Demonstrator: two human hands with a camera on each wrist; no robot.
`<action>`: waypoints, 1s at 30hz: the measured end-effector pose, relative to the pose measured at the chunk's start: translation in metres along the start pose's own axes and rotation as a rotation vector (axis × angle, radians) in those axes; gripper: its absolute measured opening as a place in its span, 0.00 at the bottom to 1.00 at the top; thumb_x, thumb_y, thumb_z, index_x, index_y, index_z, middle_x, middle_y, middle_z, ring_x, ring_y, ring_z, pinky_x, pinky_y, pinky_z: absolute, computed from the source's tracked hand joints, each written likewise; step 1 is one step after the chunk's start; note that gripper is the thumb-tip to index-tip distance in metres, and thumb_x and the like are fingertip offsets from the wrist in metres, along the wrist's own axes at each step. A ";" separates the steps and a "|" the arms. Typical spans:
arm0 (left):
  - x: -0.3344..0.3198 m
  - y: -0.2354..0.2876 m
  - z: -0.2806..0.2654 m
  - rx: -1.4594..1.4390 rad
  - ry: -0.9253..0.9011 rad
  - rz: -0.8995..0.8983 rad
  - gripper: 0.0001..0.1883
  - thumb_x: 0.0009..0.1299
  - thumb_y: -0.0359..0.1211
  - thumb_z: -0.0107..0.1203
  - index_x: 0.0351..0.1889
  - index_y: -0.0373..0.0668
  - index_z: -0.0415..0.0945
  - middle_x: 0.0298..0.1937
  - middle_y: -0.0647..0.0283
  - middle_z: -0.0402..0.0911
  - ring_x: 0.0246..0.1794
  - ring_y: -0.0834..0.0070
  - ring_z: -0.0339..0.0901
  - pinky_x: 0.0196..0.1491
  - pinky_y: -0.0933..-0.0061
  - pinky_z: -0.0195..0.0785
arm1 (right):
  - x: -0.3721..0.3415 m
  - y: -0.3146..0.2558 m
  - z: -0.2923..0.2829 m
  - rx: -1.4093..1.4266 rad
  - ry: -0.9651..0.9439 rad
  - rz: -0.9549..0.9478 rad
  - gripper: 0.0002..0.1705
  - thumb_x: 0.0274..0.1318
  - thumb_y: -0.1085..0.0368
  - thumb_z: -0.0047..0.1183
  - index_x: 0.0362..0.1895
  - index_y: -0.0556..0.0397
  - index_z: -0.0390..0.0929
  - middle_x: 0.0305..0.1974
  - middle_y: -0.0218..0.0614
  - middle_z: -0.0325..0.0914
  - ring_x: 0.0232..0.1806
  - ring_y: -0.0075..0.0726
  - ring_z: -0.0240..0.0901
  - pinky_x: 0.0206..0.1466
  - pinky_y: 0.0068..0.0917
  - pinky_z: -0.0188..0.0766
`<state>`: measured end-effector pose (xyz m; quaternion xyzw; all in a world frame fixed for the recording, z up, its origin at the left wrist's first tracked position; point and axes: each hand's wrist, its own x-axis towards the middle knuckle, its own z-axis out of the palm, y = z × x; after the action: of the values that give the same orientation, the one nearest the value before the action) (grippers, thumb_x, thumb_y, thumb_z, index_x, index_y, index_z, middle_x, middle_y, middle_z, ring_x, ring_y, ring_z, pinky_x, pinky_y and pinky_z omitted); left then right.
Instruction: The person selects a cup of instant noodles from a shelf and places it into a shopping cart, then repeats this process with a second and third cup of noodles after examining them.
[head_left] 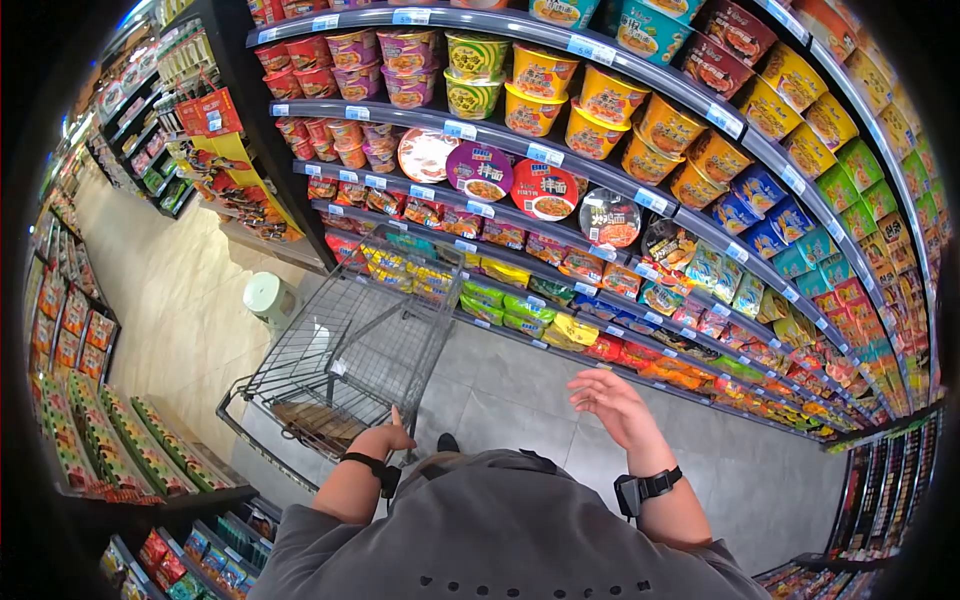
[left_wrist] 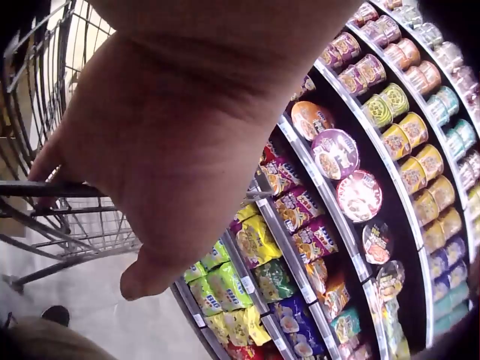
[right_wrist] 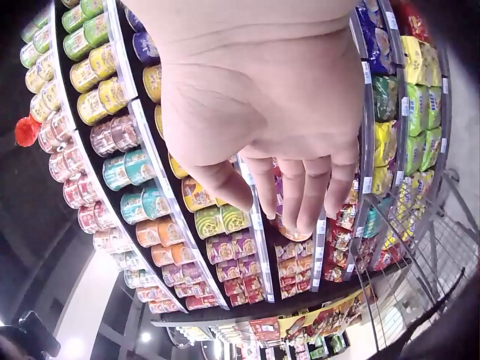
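Note:
A wire shopping cart [head_left: 365, 330] stands left of the person's legs. At its near right edge is the left hand [head_left: 385, 438]. In the left wrist view the fingers of that hand [left_wrist: 172, 142] curl round the dark bar of the cart [left_wrist: 75, 189], and the thumb sticks out away from it. The right hand [head_left: 615, 405] is raised in the air, palm towards the body, holding nothing. In the right wrist view, the fingers of the right hand [right_wrist: 262, 112] hang slightly bent and apart, with the shelves behind them; no contact with a product shows.
Long shelves of cup noodles [head_left: 610, 95] and bagged noodles [head_left: 525, 315] curve across the front and right. Inside the cart lies a brown flat item [head_left: 320, 425]. Beyond the cart are a pale green round bin [head_left: 270, 298] and a display stand [head_left: 235, 170].

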<state>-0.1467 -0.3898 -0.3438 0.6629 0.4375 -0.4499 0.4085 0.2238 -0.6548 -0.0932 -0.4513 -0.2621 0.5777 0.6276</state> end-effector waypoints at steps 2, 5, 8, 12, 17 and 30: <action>0.003 0.000 -0.011 -0.002 -0.037 0.031 0.68 0.72 0.56 0.58 0.77 0.34 0.06 0.79 0.34 0.51 0.79 0.44 0.59 0.74 0.53 0.60 | 0.006 0.000 0.003 -0.001 0.020 -0.005 0.28 0.67 0.62 0.55 0.69 0.57 0.70 0.63 0.46 0.77 0.60 0.40 0.76 0.64 0.39 0.70; 0.018 -0.001 -0.024 -0.001 -0.081 0.065 0.68 0.71 0.55 0.59 0.78 0.33 0.07 0.78 0.34 0.61 0.77 0.46 0.65 0.72 0.55 0.64 | 0.014 0.008 -0.001 0.007 0.038 -0.014 0.28 0.68 0.62 0.55 0.69 0.57 0.70 0.64 0.45 0.77 0.60 0.40 0.76 0.64 0.39 0.70; 0.042 -0.017 -0.026 0.038 -0.002 0.131 0.68 0.70 0.58 0.60 0.79 0.29 0.14 0.68 0.37 0.76 0.72 0.49 0.73 0.71 0.59 0.66 | 0.018 0.010 -0.003 0.017 0.040 0.007 0.27 0.67 0.63 0.56 0.68 0.57 0.71 0.64 0.45 0.77 0.60 0.40 0.76 0.64 0.39 0.70; 0.046 -0.014 -0.047 0.145 0.157 0.248 0.50 0.68 0.58 0.58 0.77 0.28 0.60 0.67 0.36 0.77 0.69 0.47 0.74 0.69 0.56 0.68 | 0.030 0.000 -0.016 0.007 0.025 0.015 0.27 0.67 0.63 0.55 0.68 0.57 0.72 0.63 0.45 0.77 0.60 0.40 0.76 0.64 0.38 0.70; 0.013 0.019 -0.065 -0.123 0.454 0.218 0.38 0.71 0.51 0.56 0.72 0.36 0.70 0.66 0.39 0.78 0.69 0.45 0.74 0.70 0.54 0.67 | 0.059 -0.020 -0.063 0.040 0.030 -0.002 0.26 0.68 0.63 0.55 0.68 0.57 0.72 0.62 0.45 0.78 0.60 0.41 0.76 0.63 0.38 0.71; -0.022 0.158 -0.130 -0.249 0.670 0.258 0.32 0.72 0.45 0.55 0.71 0.39 0.71 0.63 0.40 0.80 0.66 0.45 0.76 0.68 0.52 0.69 | 0.096 -0.098 -0.187 0.052 0.009 -0.052 0.25 0.67 0.63 0.54 0.66 0.58 0.73 0.60 0.45 0.79 0.59 0.42 0.77 0.62 0.38 0.71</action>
<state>0.0296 -0.3179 -0.2652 0.7680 0.5112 -0.0964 0.3736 0.4492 -0.6046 -0.1110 -0.4304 -0.2558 0.5656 0.6553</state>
